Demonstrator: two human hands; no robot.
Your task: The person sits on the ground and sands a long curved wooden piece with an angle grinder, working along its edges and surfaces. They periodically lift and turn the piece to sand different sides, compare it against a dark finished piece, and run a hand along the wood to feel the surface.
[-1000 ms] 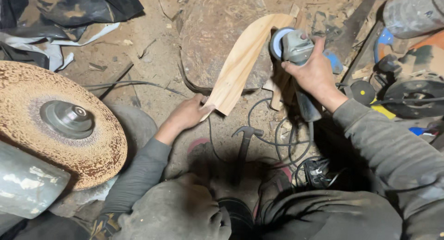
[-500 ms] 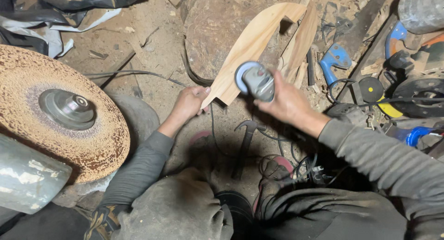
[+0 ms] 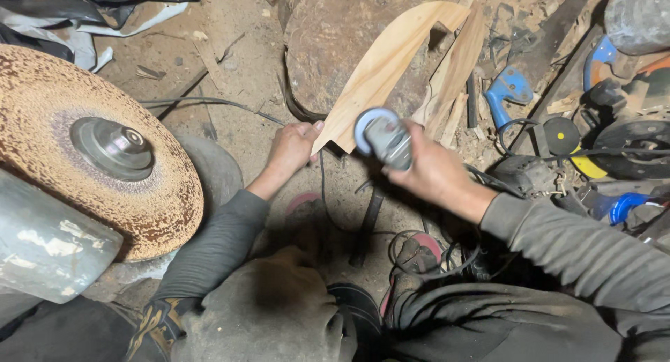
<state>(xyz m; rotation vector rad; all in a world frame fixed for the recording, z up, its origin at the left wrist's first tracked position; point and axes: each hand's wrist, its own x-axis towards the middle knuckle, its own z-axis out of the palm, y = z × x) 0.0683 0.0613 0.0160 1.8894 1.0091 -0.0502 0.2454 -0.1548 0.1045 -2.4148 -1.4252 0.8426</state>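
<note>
Left hand grips wooden board; right hand clasps angle grinder.

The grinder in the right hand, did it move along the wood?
Yes. The grinder has come down the wood, from its far top end toward the left hand at the near end. The right hand holds it.

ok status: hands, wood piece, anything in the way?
Left hand grips near end of curved wood piece. Right hand holds angle grinder beside its edge. Cables lie below.
</note>
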